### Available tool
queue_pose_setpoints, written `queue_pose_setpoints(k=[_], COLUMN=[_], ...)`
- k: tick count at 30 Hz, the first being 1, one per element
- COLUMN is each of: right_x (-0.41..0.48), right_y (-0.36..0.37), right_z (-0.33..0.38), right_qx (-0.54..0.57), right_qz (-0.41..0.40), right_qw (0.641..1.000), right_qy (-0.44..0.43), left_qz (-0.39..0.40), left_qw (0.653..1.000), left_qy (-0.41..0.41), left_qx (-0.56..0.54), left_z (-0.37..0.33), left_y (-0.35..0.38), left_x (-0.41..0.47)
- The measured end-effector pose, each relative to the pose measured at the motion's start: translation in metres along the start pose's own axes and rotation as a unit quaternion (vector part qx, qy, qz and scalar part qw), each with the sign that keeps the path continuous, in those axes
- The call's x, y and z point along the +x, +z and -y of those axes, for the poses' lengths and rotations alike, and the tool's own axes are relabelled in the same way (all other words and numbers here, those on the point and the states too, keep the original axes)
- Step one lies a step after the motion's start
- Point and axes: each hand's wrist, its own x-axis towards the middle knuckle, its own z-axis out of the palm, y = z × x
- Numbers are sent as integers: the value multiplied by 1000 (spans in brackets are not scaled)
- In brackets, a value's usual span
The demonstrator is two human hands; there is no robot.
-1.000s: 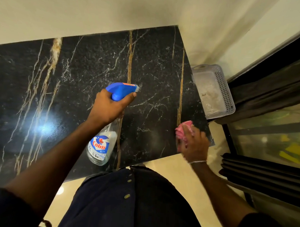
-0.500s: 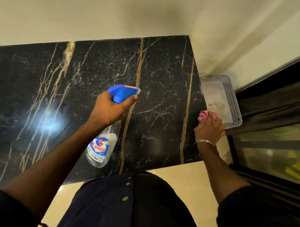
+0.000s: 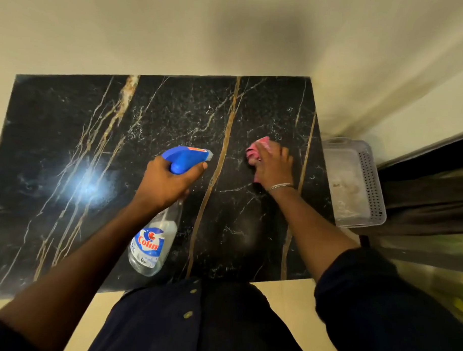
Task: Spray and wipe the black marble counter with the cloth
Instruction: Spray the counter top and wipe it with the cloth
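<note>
Counter (image 3: 55, 143) first: the black marble slab runs across the middle of my view against the pale wall, with a bright glare (image 3: 88, 186) of lamp light on its left half. I cannot tell from here whether that left part is wet or dry.

Next comes my left hand (image 3: 167, 181), wrapped round the neck of the spray bottle (image 3: 154, 241) with the forefinger at the trigger under the blue head and the nozzle pointing right. It holds the bottle above the marble much as it did a second ago, so I judge the spraying is paused rather than finished.

Right of the long gold vein (image 3: 220, 161) is what has changed. My right hand (image 3: 274, 169), fingers curled over the bunched pink cloth (image 3: 254, 152), now presses it onto the marble well in from the edge. A second ago that hand was at the near right corner, and half a second ago it was up by the right edge beside the basket (image 3: 371, 185). It has since swept inward towards the bottle. To me that means the wiping is under way from the right side leftward, with most of the slab yet to cover.

The grey basket sits off the counter's right end, apart from my hand.
</note>
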Motion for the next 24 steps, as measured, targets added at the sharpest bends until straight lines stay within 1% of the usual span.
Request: queue_pose_setpoints(k=[1,2,3,4,5,6,7,8,9,11,13,16,18,21,24], right_x=[0,-3,-8,-15,-24,-33,-43,-51,-57,-67,-72,-73,-73,-76,-80], right_y=[3,2,-2,-7,-12,-13,-15,-14,-12,-13,-16,-19,-18,-18,-21], right_z=[19,36,50,57,57,54,50,44,39,35,34,37,39,38,38], right_qx=[114,273,448,609,735,808,846,869,885,901,910,917,916,917,913], right_qz=[7,12,29,62,105,140,153,153,151,146,134,123,133,150,151], right_qw=[993,961,886,767,624,507,438,402,378,355,342,334,339,333,344], right_qy=[6,42,116,192,243,265,262,244,227,203,193,179,170,161,161], left_qz=[9,19,25,31,35,36,36,36,34,35,39,24,8,-20,-31], left_qw=[1000,1000,999,999,999,999,999,999,999,999,999,998,998,996,995], left_qy=[-9,-16,-21,-24,-24,-21,-17,-17,-19,-22,-12,5,9,18,21], left_qx=[4,9,15,22,26,26,23,20,19,29,35,49,61,84,97], left_z=[0,-1,-1,-2,-4,-6,-7,-8,-8,-9,-11,-14,-16,-18,-17], left_y=[-1,-3,-5,-6,-5,-5,-5,-5,-4,-4,-1,5,8,8,7], left_x=[1,1,0,0,0,0,0,0,1,1,0,-3,-5,-7,-8])
